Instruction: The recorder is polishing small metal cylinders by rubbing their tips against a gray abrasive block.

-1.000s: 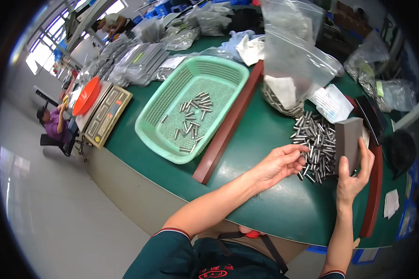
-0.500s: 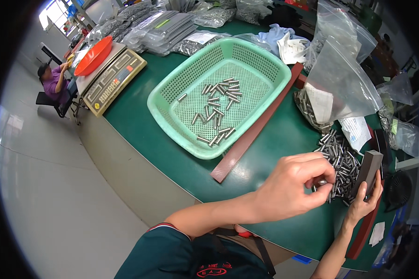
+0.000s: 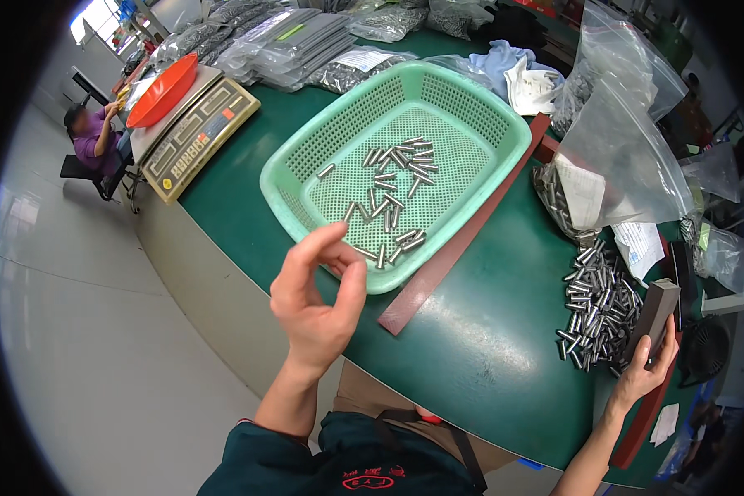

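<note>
Pins (image 3: pixel 599 310) | head view: short, shiny silver cylinders, heaped on the green table (image 3: pixel 479 355), others scattered inside the mint basket (image 3: pixel 459 136) | left hand (image 3: pixel 318 289): by basket's near rim, fingers loosely curled, released | right hand (image 3: pixel 646 376): grasping dark block (image 3: pixel 655 307) beside heap

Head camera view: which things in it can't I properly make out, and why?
All in the head view:
Part of the basket's near rim: behind the left hand.
Lower pins in the metal pile: under those on top.
Part of the grey block: covered by the right hand.
Some of the clear bag's contents: behind white paper.
What the seated person handles: too small.
Right elbow: cut off by the lower edge.
</note>
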Tool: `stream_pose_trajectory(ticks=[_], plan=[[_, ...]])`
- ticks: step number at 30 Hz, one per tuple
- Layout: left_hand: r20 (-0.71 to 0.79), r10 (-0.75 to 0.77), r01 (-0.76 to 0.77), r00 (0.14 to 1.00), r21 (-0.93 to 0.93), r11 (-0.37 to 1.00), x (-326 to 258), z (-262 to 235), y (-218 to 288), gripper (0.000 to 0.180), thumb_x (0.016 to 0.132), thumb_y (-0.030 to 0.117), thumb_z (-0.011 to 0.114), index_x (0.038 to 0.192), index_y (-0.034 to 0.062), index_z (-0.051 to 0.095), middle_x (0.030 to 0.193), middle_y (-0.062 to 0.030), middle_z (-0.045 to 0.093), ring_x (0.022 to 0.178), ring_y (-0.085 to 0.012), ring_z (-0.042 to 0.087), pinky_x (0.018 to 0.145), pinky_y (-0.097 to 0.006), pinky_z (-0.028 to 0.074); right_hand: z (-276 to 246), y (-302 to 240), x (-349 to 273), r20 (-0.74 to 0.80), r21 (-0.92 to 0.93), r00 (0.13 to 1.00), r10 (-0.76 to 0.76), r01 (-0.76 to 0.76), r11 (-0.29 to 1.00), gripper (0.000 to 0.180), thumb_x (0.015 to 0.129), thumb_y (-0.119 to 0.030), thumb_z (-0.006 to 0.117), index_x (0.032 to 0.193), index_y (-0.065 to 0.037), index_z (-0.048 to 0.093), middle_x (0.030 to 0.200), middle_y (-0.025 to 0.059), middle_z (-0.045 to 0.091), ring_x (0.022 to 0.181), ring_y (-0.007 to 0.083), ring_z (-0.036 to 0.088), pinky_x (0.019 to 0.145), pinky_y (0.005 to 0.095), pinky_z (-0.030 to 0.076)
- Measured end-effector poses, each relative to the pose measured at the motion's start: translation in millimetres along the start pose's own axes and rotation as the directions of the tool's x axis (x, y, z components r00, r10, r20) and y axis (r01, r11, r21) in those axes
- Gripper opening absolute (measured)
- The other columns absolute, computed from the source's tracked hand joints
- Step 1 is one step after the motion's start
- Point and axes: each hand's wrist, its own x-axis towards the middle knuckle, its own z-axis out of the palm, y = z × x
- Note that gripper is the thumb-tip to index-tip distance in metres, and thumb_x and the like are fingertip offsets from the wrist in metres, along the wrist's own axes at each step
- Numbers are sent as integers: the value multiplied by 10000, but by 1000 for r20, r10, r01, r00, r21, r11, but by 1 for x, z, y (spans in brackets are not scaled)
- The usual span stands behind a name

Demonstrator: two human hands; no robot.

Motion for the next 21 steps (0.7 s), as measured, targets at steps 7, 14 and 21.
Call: stream_pose_trajectory(ticks=[7,14,21], plan=[[298,278,-219,913,-216,952,-48,27,28,331,598,-108,629,902,19,663,691,-54,590,570,-198,563,505,-295,448,4,3,-1,12,2,1000,-26,26,1000,462,853,-88,566,1308,-15,538,1187,102,547,1084,228,519,967,350,385],[591,290,-221,753,-188,957,-89,72,32,321,711,22,657,1029,-1,628,894,-85,572,747,-197,580,654,-303,483,7,7,-1,-20,15,1000,6,-5,1000,451,867,-71,553,1316,-28,538,1152,82,542,1038,205,526,923,330,408],[611,362,-288,704,-220,932,-85,75,43,309,724,45,622,1030,9,611,870,-73,558,760,-186,582,682,-304,486,7,11,0,-48,11,999,-8,8,1000,448,864,-95,569,1306,-32,547,1144,89,544,1036,211,528,925,339,410]])
